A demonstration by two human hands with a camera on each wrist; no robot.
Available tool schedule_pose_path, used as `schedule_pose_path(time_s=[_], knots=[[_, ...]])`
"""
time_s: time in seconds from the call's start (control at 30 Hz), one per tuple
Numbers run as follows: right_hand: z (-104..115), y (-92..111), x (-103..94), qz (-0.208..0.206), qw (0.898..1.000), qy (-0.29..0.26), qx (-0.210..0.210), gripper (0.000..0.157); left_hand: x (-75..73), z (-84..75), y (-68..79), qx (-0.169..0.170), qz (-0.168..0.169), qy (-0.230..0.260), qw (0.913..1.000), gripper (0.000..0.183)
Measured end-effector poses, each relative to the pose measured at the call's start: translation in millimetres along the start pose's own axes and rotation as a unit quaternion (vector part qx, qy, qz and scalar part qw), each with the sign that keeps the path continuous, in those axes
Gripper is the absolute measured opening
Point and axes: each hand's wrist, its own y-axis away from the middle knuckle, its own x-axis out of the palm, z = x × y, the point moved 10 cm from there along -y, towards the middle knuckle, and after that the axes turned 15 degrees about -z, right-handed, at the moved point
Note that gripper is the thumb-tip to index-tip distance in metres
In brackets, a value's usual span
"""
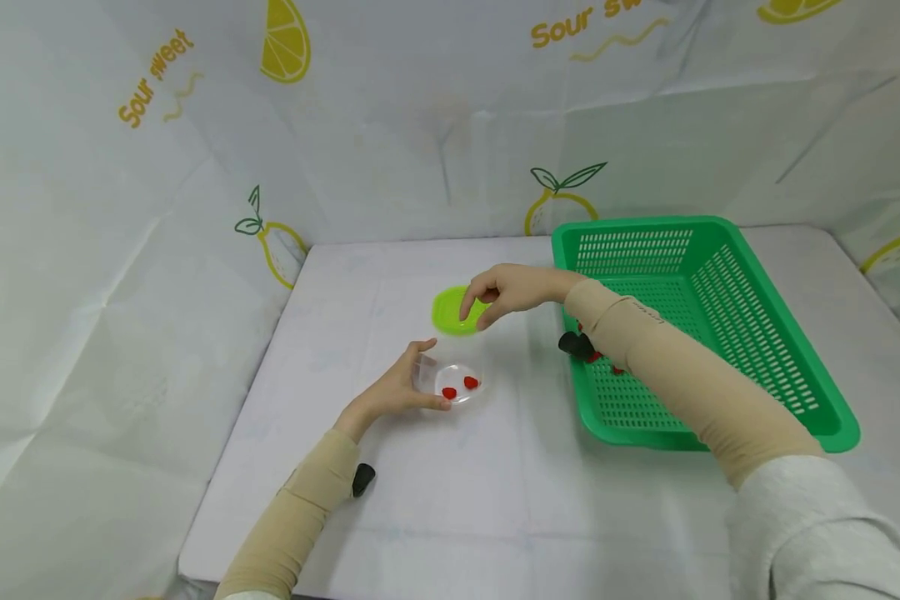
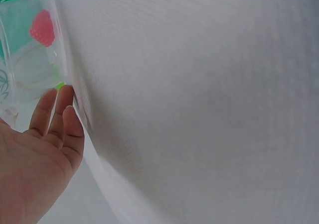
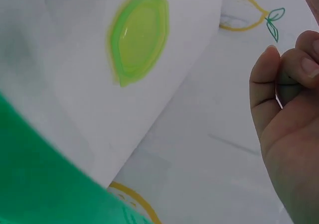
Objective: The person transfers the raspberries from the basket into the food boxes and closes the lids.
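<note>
In the head view my left hand holds a clear plastic container between thumb and fingers on its left side. Two red raspberries lie inside it; the left wrist view shows one raspberry through the container's wall. Just behind the container is a yellow-green lid. My right hand hovers above the lid's right side, thumb and index finger apart, with nothing seen between them. In the right wrist view, this hand has bent fingers, partly cut off by the frame.
A green plastic basket stands on the right of the white table, under my right forearm. A few red berries show in it, partly hidden by the arm. Black wrist devices are on both arms. A lemon-print cloth hangs behind.
</note>
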Motion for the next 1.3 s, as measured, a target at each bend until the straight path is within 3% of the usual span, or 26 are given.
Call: schedule_pose_path(time_s=[0.37, 0.73, 0.97, 1.3], knots=[[-24.1, 32.6, -60.1, -0.103, 0.992, -0.041, 0.066, 0.024, -0.3, 1.6, 0.0, -0.003, 0.0, -0.004, 1.0, 0.105], [-67.2, 72.4, -97.7, -0.183, 0.973, -0.056, 0.128, 0.029, -1.7, 4.4, 1.1, -0.008, -0.002, -0.003, 1.0, 0.106], [-107.6, 100.6, -106.4, -0.208, 0.96, -0.067, 0.175, 0.04, 1.5, 7.1, 2.0, -0.016, -0.005, -0.002, 0.9999, 0.106], [-148.3, 125.5, -97.8, -0.208, 0.954, -0.076, 0.203, 0.04, 1.5, 3.9, 1.2, -0.013, -0.003, -0.003, 0.9999, 0.105]])
